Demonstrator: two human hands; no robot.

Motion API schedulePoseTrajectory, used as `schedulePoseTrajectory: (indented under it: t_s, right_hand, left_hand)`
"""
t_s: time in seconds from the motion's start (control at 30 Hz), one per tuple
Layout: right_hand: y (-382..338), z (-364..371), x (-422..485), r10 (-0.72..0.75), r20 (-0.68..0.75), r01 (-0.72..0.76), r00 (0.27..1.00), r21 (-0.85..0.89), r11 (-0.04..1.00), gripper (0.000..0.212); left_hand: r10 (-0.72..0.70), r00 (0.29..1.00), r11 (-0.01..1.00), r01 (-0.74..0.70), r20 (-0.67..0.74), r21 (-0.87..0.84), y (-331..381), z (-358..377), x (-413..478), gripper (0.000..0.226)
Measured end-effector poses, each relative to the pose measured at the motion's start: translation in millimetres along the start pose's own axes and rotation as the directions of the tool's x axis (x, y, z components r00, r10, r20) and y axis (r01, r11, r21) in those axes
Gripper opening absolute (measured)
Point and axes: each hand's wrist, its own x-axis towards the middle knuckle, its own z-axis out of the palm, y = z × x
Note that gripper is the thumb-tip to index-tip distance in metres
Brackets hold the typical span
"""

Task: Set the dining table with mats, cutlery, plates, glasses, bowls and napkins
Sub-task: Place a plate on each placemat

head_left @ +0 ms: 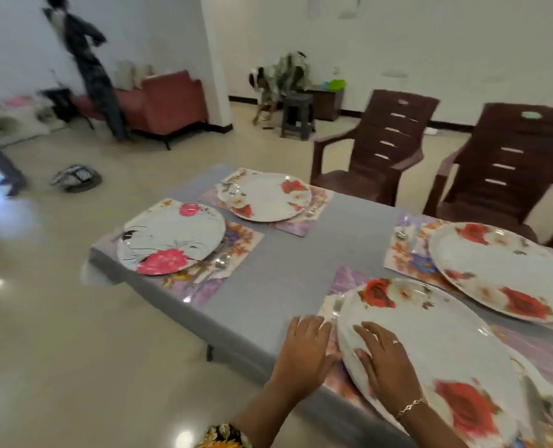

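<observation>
Four floral plates lie on floral mats on the grey table (288,263). The nearest plate (436,347), white with red roses, sits on its mat (346,279) at the table's front edge. My right hand (385,360) rests flat on this plate's left part, fingers straight. My left hand (304,347) lies flat beside the plate's left rim, on the mat edge and cloth. A fork (336,307) shows just left of this plate. Another rose plate (504,270) is at the right, a third (265,197) at the far end, and a pink-flowered plate (171,236) at the left with cutlery (218,263) beside it.
Two brown plastic chairs (378,147) (511,166) stand behind the table on the right. A red sofa (168,101), a dark stool (297,114) and people are farther back in the room. The table's left edge drops to shiny floor.
</observation>
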Motion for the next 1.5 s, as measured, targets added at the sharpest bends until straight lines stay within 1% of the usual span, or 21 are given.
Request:
schedulePoseTrajectory:
  t_s: [0.07,0.1,0.2,0.3,0.33,0.43,0.53,0.63,0.77,0.83,0.9,0.93,0.97,1.0,1.07,1.1,1.17,1.23,1.37,1.4,1.5]
  right_hand:
    - [-32,29,31,-0.072,0.013,0.071,0.997,0.021,0.997,0.036]
    - [-50,44,47,-0.103,0.023,0.102,0.994,0.037,0.994,0.037]
    - [-103,89,89,-0.154,0.024,0.151,0.988,0.093,0.984,0.052]
    - [-160,122,126,-0.197,0.054,0.189,0.979,0.131,0.973,0.063]
    - [-177,130,137,-0.211,0.076,0.198,0.974,0.154,0.968,0.060]
    - [-216,154,165,-0.215,0.158,0.175,0.964,0.233,0.956,0.039]
    - [-236,177,189,-0.264,0.207,0.203,0.942,0.272,0.941,0.037]
    - [-249,198,216,-0.296,0.188,0.238,0.937,0.278,0.931,0.036]
    - [-260,232,252,-0.292,0.172,0.247,0.941,0.241,0.938,0.033]
    - [-265,250,264,-0.304,0.185,0.255,0.935,0.246,0.935,0.035]
    - [-272,260,273,-0.303,0.213,0.252,0.929,0.234,0.939,0.036]
    - [-276,264,277,-0.304,0.221,0.257,0.927,0.219,0.941,0.033]
    - [-278,268,280,-0.316,0.231,0.272,0.920,0.202,0.941,0.032]
    - [-282,271,283,-0.331,0.251,0.289,0.910,0.187,0.939,0.036]
    - [-290,276,287,-0.353,0.278,0.328,0.894,0.131,0.935,0.051]
    - [-295,278,287,-0.348,0.294,0.332,0.890,0.102,0.938,0.057]
    - [-307,278,283,-0.292,0.374,0.283,0.881,0.080,0.956,0.065]
    - [-319,279,281,-0.220,0.430,0.231,0.875,0.026,0.973,0.065]
    - [-331,281,276,-0.079,0.536,0.149,0.840,-0.088,0.985,0.065]
    - [-334,281,274,-0.044,0.549,0.130,0.834,-0.120,0.984,0.064]
    - [-343,282,270,0.025,0.549,0.060,0.836,-0.137,0.989,0.064]
  left_hand:
    - [-0.072,0.996,0.997,0.072,-0.060,-0.002,-52,-12,-9,0.041]
    - [-0.101,0.993,0.995,0.101,-0.068,-0.004,-78,-20,-14,0.041]
    - [-0.164,0.984,0.986,0.166,-0.067,0.025,-153,-38,-32,0.042]
    - [-0.228,0.968,0.970,0.235,-0.106,0.060,-220,-47,-53,0.041]
    - [-0.240,0.964,0.966,0.248,-0.114,0.069,-240,-50,-60,0.040]
    - [-0.286,0.948,0.950,0.299,-0.139,0.090,-291,-57,-72,0.038]
    - [-0.330,0.929,0.936,0.345,-0.170,0.068,-333,-61,-76,0.040]
    - [-0.330,0.915,0.936,0.349,-0.234,0.044,-374,-63,-72,0.039]
    - [-0.305,0.884,0.930,0.357,-0.354,0.091,-436,-68,-57,0.041]
    - [-0.376,0.878,0.906,0.416,-0.296,0.081,-467,-69,-54,0.051]
    - [-0.462,0.865,0.874,0.482,-0.197,0.067,-496,-67,-53,0.069]
    - [-0.478,0.866,0.870,0.490,-0.148,0.059,-508,-66,-52,0.075]
    - [-0.483,0.870,0.870,0.489,-0.099,0.057,-518,-67,-51,0.079]
    - [-0.481,0.875,0.874,0.483,-0.048,0.055,-526,-68,-48,0.081]
    - [-0.437,0.898,0.899,0.434,0.051,0.059,-541,-71,-43,0.091]
    - [-0.406,0.909,0.914,0.406,0.092,0.026,-546,-71,-43,0.100]
    - [-0.364,0.923,0.928,0.371,0.123,-0.043,-558,-71,-40,0.116]
    - [-0.306,0.941,0.943,0.320,0.142,-0.087,-568,-68,-37,0.117]
    - [-0.164,0.983,0.979,0.172,0.084,-0.105,-580,-64,-35,0.091]
    - [-0.154,0.985,0.983,0.160,0.072,-0.090,-582,-62,-34,0.090]
    - [-0.163,0.977,0.985,0.170,0.138,-0.038,-584,-64,-30,0.100]
